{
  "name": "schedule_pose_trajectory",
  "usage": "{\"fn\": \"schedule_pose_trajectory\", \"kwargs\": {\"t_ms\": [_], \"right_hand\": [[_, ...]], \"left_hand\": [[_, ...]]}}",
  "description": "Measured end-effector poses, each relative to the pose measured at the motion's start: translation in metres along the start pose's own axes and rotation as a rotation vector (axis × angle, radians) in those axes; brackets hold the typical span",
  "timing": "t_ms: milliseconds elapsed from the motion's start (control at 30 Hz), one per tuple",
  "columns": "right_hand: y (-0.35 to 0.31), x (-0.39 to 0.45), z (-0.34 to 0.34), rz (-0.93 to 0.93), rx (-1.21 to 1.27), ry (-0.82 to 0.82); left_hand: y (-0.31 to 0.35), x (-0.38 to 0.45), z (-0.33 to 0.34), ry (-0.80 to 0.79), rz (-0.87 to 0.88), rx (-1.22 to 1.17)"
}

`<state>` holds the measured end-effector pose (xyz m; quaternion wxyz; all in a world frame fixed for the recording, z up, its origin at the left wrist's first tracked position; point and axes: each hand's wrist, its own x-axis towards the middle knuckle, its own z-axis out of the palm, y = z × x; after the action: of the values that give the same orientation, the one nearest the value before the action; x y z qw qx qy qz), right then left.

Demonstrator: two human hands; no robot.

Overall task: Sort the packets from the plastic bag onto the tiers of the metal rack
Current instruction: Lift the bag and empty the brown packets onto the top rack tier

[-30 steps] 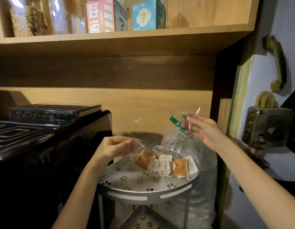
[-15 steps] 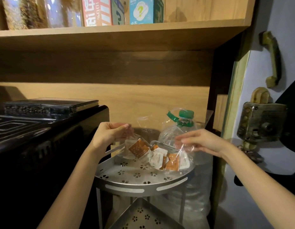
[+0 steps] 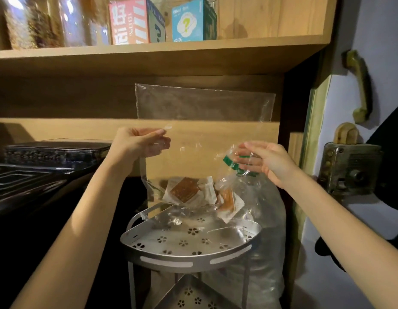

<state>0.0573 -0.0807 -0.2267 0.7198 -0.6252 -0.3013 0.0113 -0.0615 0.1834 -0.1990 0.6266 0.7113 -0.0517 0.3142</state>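
A clear plastic bag (image 3: 202, 121) hangs upright above the metal rack (image 3: 189, 262). My left hand (image 3: 137, 144) pinches the bag's left edge. My right hand (image 3: 265, 161) grips the bag's right side lower down, its fingers behind the film. Several white packets with orange-brown squares (image 3: 187, 192) lie bunched at the bag's bottom, just above the rack's top tier. The top tier is a perforated grey tray with flower-shaped holes. A lower tier (image 3: 189, 295) shows beneath it.
A large clear water bottle with a green cap (image 3: 267, 219) stands behind the rack to the right. A black appliance (image 3: 37, 175) fills the left. A wooden shelf (image 3: 149, 54) with boxes and jars runs overhead. A door with a lock (image 3: 349, 170) stands at right.
Both hands have lifted the bag from the top tier; it now hangs stretched upright with the packets slid to its bottom. The left hand rose most.
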Motion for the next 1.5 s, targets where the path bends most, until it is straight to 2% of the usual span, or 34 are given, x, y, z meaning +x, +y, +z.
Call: {"fn": "schedule_pose_trajectory", "kwargs": {"t_ms": [233,467,933,1000,1133,1200,1400,1500], "right_hand": [[-0.015,0.005,0.000,-0.024,-0.013,0.011],[-0.034,0.013,0.001,-0.081,-0.010,0.068],[-0.082,0.011,0.002,-0.185,0.024,0.140],[-0.089,0.005,-0.005,-0.181,0.053,0.137],[-0.099,-0.006,-0.020,-0.133,0.077,0.124],[-0.101,-0.011,-0.028,-0.066,0.075,0.128],[-0.092,-0.039,-0.052,0.214,-0.199,0.182],[-0.074,-0.062,-0.064,0.401,-0.227,0.155]], "left_hand": [[0.022,0.004,-0.001,0.033,0.053,0.016],[0.045,0.013,0.003,0.027,0.192,0.082],[0.072,0.023,0.010,0.008,0.394,0.016],[0.066,0.021,0.008,-0.090,0.353,0.046],[0.045,0.016,0.006,-0.398,0.104,0.265],[0.036,0.012,0.008,-0.512,0.013,0.260],[0.016,-0.005,0.023,-0.535,-0.148,-0.091],[0.008,-0.025,0.032,-0.551,-0.249,-0.212]]}}
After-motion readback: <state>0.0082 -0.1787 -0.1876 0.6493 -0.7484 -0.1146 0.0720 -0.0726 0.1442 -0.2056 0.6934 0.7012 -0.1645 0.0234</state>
